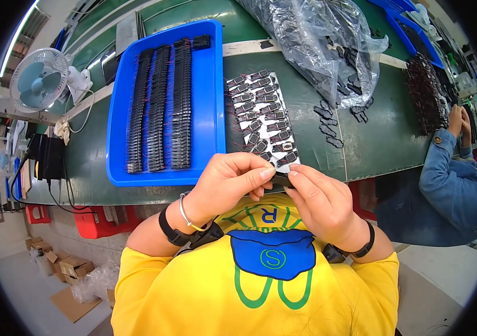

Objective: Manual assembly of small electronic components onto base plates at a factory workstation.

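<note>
My left hand (pixel 230 182) and my right hand (pixel 319 199) meet just above my yellow shirt, both pinching one small black part (pixel 281 179) between thumbs and fingertips. The part is mostly hidden by my fingers. Right behind the hands lies a flat board (pixel 263 120) carrying rows of similar small black parts with thin red wires. To its left stands a blue tray (pixel 210 84) packed with long rows of the same black parts.
The green workbench (pixel 372 140) holds a crumpled clear plastic bag (pixel 316 39) with loose black parts (pixel 328 120) beside it. A person in a blue denim sleeve (pixel 451 185) works at the right. A white fan (pixel 40 78) and black box (pixel 48 157) stand at left.
</note>
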Demonstrator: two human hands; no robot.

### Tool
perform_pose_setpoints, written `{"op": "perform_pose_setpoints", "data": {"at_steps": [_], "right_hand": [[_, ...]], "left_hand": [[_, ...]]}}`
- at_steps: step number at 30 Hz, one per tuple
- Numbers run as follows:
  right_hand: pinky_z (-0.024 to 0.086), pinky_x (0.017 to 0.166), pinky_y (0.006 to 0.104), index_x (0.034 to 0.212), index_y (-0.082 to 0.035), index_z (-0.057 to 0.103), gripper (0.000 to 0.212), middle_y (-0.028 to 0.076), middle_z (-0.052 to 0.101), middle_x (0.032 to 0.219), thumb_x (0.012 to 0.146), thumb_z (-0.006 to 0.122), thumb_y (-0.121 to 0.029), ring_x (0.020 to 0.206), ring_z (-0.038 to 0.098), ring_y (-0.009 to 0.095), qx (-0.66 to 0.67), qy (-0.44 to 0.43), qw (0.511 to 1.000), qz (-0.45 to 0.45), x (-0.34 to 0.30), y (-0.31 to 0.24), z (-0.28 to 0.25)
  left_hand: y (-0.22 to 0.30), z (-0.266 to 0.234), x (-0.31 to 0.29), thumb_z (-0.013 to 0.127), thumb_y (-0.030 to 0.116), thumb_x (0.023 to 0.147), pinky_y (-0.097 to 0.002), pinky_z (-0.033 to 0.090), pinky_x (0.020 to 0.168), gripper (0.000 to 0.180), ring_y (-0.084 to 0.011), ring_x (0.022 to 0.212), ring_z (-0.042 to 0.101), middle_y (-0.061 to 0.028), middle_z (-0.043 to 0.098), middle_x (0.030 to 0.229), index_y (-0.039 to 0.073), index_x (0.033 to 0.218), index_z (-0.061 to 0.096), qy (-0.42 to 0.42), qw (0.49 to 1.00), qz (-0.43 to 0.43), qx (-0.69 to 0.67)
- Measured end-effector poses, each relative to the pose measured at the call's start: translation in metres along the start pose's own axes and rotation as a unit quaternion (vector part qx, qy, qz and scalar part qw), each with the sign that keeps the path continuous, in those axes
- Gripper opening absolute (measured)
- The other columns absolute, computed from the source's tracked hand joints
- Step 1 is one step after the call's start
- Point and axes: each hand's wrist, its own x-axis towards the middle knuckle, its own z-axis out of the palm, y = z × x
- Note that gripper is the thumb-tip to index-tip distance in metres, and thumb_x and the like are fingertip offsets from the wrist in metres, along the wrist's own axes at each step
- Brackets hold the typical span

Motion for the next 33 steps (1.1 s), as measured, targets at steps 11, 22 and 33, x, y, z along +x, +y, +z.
{"op": "perform_pose_setpoints", "data": {"at_steps": [11, 22, 33], "right_hand": [[0.056, 0.064, 0.0332, 0.104, 0.006, 0.061, 0.033, 0.022, 0.066, 0.097, 0.073, 0.071, 0.004, 0.079, 0.068, 0.032, 0.023, 0.021, 0.999, 0.009, 0.0015, -0.0001, 0.0043], [0.055, 0.063, 0.0323, 0.104, 0.006, 0.061, 0.034, 0.022, 0.066, 0.097, 0.072, 0.071, 0.004, 0.078, 0.068, 0.031, 0.016, 0.024, 1.000, 0.003, 0.0020, 0.0012, 0.0042], [0.054, 0.059, 0.0311, 0.104, 0.006, 0.061, 0.037, 0.021, 0.066, 0.095, 0.069, 0.072, 0.005, 0.074, 0.067, 0.030, 0.009, 0.022, 0.999, -0.025, -0.0007, 0.0027, 0.0019]], "left_hand": [[-0.0095, -0.0034, -0.0027, 0.060, 0.013, 0.093, -0.0225, 0.054, 0.065, 0.018, -0.0086, 0.071, 0.062, -0.0067, 0.067, 0.084, -0.003, 0.101, 0.066, -0.022, 0.998, 0.021, -0.063], [-0.0100, -0.0009, -0.0040, 0.059, 0.006, 0.092, -0.0267, 0.055, 0.064, 0.013, -0.0134, 0.071, 0.064, -0.0097, 0.067, 0.084, -0.003, 0.097, 0.066, -0.008, 0.998, 0.057, -0.030], [-0.0073, -0.0020, -0.0090, 0.061, 0.001, 0.089, -0.0253, 0.054, 0.068, 0.011, -0.0142, 0.075, 0.064, -0.0113, 0.065, 0.090, -0.005, 0.097, 0.066, -0.051, 0.986, 0.143, 0.062]]}}
